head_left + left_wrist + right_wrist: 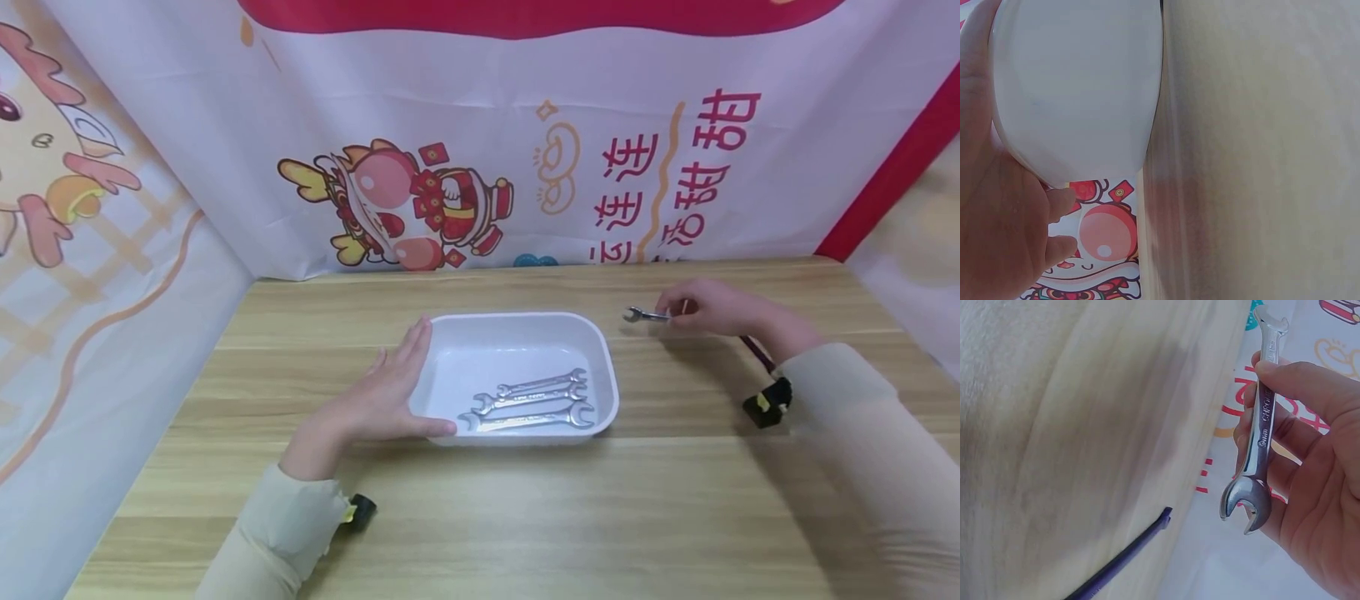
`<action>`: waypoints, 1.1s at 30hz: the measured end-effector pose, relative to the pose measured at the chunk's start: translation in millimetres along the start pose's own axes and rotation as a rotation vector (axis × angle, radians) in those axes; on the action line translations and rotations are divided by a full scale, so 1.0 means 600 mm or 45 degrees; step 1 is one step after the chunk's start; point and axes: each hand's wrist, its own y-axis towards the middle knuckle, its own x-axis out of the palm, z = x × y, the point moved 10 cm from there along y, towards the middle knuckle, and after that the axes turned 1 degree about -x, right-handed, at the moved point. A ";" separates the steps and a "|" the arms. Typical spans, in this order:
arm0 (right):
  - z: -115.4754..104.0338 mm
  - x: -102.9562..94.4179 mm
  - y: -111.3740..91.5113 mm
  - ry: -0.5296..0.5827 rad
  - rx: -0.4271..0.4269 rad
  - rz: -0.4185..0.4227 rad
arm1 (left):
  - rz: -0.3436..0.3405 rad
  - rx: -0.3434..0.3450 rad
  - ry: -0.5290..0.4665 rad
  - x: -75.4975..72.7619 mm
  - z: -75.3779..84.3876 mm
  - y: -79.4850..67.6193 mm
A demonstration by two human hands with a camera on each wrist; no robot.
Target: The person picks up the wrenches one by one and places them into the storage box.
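Observation:
A white plastic tray [517,327] stands on the table, with three silver open-end wrenches [525,400] lying side by side inside at its front right. My left hand [382,396] holds the tray's left end, thumb along the front rim and fingers against the end wall. The left wrist view shows that hand [1004,206] close against the tray's outer wall [1079,87]. To the right of the tray, my right hand [708,308] pinches a small chrome open-end wrench [1263,419] between thumb and fingers, above the table.
A thin dark purple bar [1125,556] lies on the table under my right wrist; its kind is unclear. Behind the wood-grain table [525,517] hangs a printed cloth [480,92], and another cloth [90,275] stands along the left side.

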 end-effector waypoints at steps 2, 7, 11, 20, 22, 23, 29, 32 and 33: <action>-0.002 -0.004 -0.003 0.018 0.012 0.000 | 0.003 -0.002 0.009 -0.001 0.000 0.000; -0.006 -0.012 -0.008 0.018 0.014 -0.005 | 0.010 0.000 0.040 -0.003 -0.001 0.002; -0.008 -0.016 -0.014 0.003 0.025 -0.009 | 0.009 0.002 0.047 -0.003 -0.001 0.003; -0.028 -0.030 -0.030 0.021 0.026 0.011 | 0.013 0.013 0.052 -0.002 0.000 0.001; -0.032 -0.032 -0.032 0.017 0.025 0.013 | 0.013 0.011 0.051 -0.002 0.000 0.001; -0.035 -0.033 -0.034 0.015 0.018 0.017 | 0.011 0.010 0.049 -0.002 0.000 0.000; -0.044 -0.037 -0.038 0.012 -0.002 0.036 | 0.008 0.009 0.049 -0.001 0.000 0.000; -0.048 -0.038 -0.040 0.012 -0.001 0.040 | 0.008 0.007 0.048 -0.001 0.000 0.000; -0.049 -0.039 -0.040 0.012 0.002 0.040 | 0.007 0.005 0.045 -0.001 0.000 0.000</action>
